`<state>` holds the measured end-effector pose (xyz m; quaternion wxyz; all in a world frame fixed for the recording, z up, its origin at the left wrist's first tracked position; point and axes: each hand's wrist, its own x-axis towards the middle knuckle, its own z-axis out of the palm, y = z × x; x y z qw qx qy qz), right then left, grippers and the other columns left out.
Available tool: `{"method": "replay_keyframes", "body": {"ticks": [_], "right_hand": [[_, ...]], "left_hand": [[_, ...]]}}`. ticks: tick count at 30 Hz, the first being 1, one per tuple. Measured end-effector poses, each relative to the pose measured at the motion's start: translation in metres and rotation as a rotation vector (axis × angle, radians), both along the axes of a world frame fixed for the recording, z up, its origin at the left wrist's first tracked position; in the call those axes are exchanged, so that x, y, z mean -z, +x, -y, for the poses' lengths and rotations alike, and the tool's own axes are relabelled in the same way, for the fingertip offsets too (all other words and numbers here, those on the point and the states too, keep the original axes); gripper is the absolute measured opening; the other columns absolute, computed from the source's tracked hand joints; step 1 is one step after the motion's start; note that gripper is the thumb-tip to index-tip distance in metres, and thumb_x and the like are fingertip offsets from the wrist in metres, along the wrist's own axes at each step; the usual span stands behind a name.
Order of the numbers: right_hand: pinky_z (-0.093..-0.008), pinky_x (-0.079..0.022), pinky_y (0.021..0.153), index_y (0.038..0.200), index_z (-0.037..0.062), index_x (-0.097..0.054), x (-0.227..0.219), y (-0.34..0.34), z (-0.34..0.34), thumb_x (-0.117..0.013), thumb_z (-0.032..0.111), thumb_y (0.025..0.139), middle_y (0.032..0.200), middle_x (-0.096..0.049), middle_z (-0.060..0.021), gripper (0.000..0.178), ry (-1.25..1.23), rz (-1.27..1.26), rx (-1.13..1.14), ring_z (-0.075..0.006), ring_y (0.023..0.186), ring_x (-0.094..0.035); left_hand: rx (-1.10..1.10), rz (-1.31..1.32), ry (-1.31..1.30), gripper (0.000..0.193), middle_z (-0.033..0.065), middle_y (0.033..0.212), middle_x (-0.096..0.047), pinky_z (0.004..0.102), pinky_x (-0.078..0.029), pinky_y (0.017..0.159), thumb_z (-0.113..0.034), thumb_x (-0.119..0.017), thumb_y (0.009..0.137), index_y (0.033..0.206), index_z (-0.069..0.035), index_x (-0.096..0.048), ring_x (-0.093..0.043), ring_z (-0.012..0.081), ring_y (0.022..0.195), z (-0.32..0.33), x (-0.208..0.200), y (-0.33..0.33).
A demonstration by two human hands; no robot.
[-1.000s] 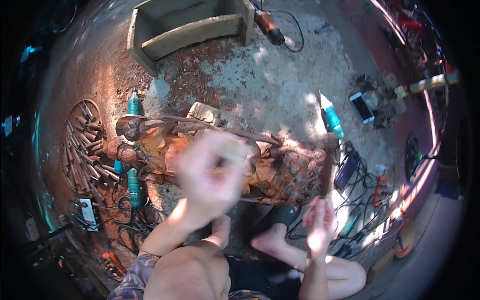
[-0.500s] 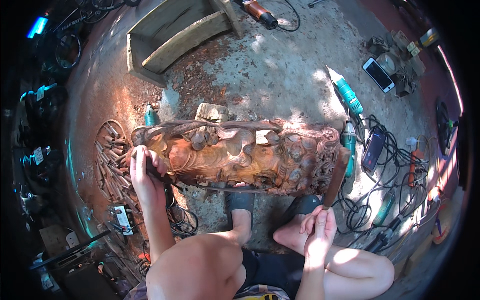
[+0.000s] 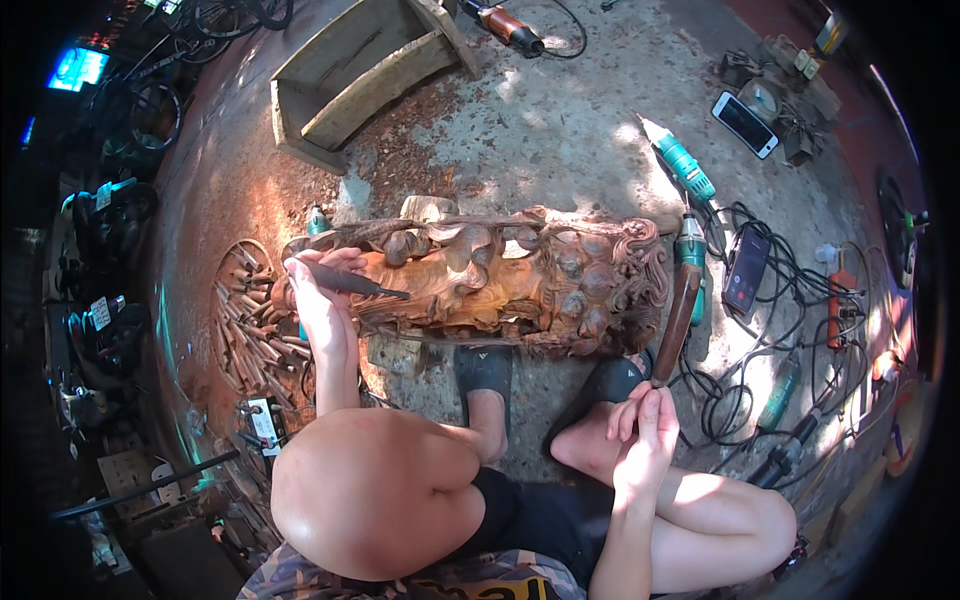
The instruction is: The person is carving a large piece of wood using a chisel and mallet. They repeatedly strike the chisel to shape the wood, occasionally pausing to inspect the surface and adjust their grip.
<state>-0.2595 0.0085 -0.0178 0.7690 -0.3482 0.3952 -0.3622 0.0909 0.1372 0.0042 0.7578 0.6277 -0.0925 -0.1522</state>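
A long, reddish-brown wood carving (image 3: 480, 290) with deep relief lies crosswise in front of me. Its right end is densely carved with curls and rounded lumps. My left hand (image 3: 325, 300) is closed around a dark-handled chisel (image 3: 345, 281) above the carving's left part. The blade points right; whether its tip touches the wood I cannot tell. Low on the right, my right hand (image 3: 648, 425) grips the near end of a brown wooden club (image 3: 682, 310). That club slants up and away beside the carving's right end, apart from the chisel.
A round holder of many wooden-handled tools (image 3: 255, 330) sits left of the carving. Teal rotary tools (image 3: 685, 165), a dark phone (image 3: 747, 270) and tangled black cables (image 3: 730, 390) lie right. A white phone (image 3: 745, 125) and a wooden frame (image 3: 375, 90) lie farther off.
My left hand has turned and moved right, swinging the chisel from the carving's left edge to lie over its surface. The right hand keeps hold of the club. The whole view has shifted a little.
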Motion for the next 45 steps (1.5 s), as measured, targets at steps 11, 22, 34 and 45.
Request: {"method": "replay_keyframes", "body": {"ticks": [11,22,34,45], "right_hand": [[-0.0298,-0.044,0.06,0.098,-0.0028,-0.053,-0.004,0.002,-0.006,-0.05,0.024,0.107,0.061,-0.046,-0.0037,0.028,0.02,0.065,-0.006,-0.0151,0.055,-0.047],[-0.0241,-0.036,0.054,0.102,-0.0028,-0.057,0.005,0.018,0.0,-0.05,0.026,0.108,0.061,-0.038,0.0022,0.03,0.065,-0.101,-0.012,-0.0083,0.054,-0.037],[-0.0226,-0.034,0.053,0.105,-0.0056,-0.06,0.018,0.023,0.004,-0.05,0.023,0.108,0.061,-0.038,0.0033,0.03,0.201,-0.094,-0.071,-0.0062,0.055,-0.035],[-0.0252,-0.037,0.056,0.112,-0.0098,-0.058,0.016,0.002,0.019,-0.046,0.021,0.108,0.063,-0.041,-0.0004,0.033,0.213,0.002,-0.069,-0.0103,0.057,-0.041]], "left_hand": [[-0.015,0.05,0.22,0.026,0.0156,0.096,-0.068,0.0346,-0.057,0.08,-0.031,-0.051,0.107,0.117,-0.006,-0.049,-0.068,0.0219,0.088,-0.008,0.004,0.005],[-0.001,0.058,0.224,0.027,0.012,0.088,-0.068,0.0257,-0.055,0.065,-0.03,-0.044,0.109,0.111,-0.005,-0.054,-0.067,0.0136,0.075,-0.013,0.017,0.014],[-0.081,0.026,0.215,0.037,0.0076,0.082,-0.068,0.0183,-0.042,0.053,-0.041,-0.039,0.11,0.106,-0.008,-0.055,-0.056,0.0057,0.061,-0.012,0.027,0.024],[-0.201,0.124,0.264,0.033,0.0056,0.074,-0.066,0.0178,-0.021,0.041,-0.038,-0.044,0.109,0.098,-0.009,-0.057,-0.032,-0.0003,0.045,-0.006,0.041,0.026]]}}
